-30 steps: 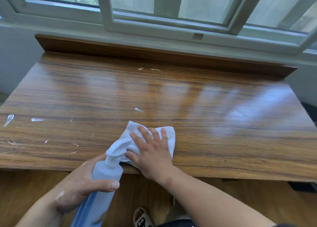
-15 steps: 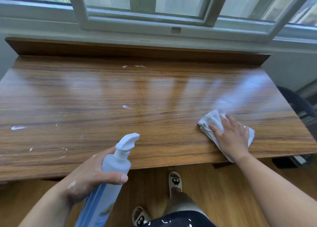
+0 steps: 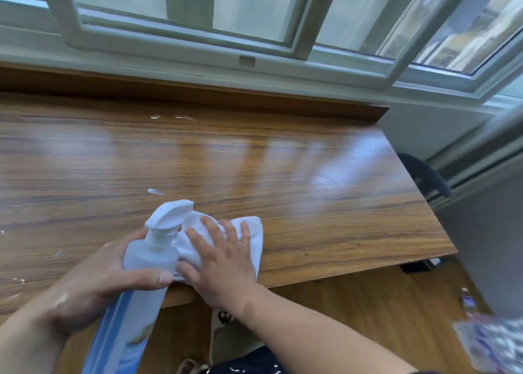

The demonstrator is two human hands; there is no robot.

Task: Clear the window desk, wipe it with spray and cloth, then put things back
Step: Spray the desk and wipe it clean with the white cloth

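My right hand lies flat with fingers spread on a white cloth, pressing it onto the wooden desk near the front edge. My left hand grips a pale blue spray bottle around its body, held over the desk's front edge just left of the cloth, nozzle pointing to the right. The bottle hides the cloth's left part. Small white smears dot the desk top at the middle, the back and the left.
A window frame and a raised wooden ledge run along the back of the desk. A dark chair back stands past the right edge. Wooden floor and a slipper show below the front edge.
My right hand has swept the cloth from the desk's right side back left to the front middle, beside the bottle. The left hand and bottle have risen slightly; the camera has swung right.
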